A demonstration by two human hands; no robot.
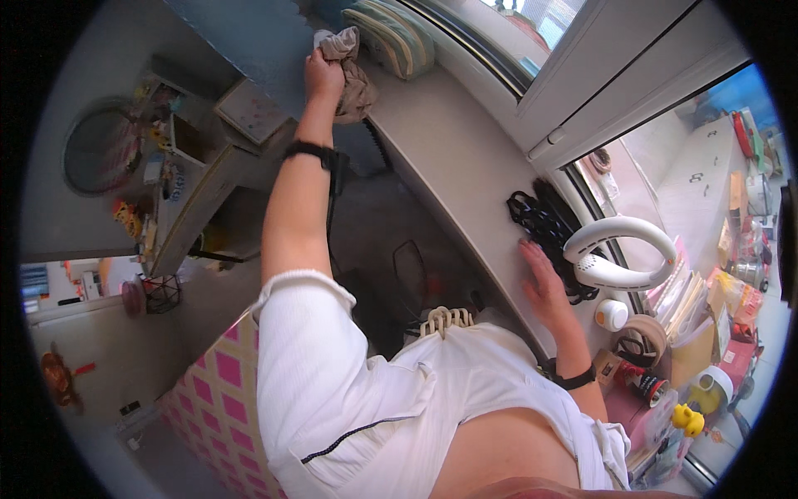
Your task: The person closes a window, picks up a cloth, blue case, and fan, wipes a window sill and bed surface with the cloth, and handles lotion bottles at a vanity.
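Note:
My left hand (pixel 324 75) is stretched far forward, its fingers closed around a crumpled beige-brown cloth (pixel 355 93). The cloth hangs down by the far end of a pale window ledge (pixel 461 150). Just beyond it sits a light green, cream-edged padded item (pixel 399 40). My right hand (pixel 545 280) lies at the ledge with its fingers extended, holding nothing. Right by those fingers is a bundle of black braided cord or strap (pixel 542 218). A white neck fan (pixel 617 252) is on the ledge to the right of this hand.
On the right are a small white round device (pixel 611 315), a red can (pixel 642 383), stacked papers (pixel 686 305) and a yellow duck figure (pixel 687 420). A cluttered desk (pixel 193 215) with a round mirror (pixel 103 146) stands left, near pink-patterned fabric (pixel 218 380).

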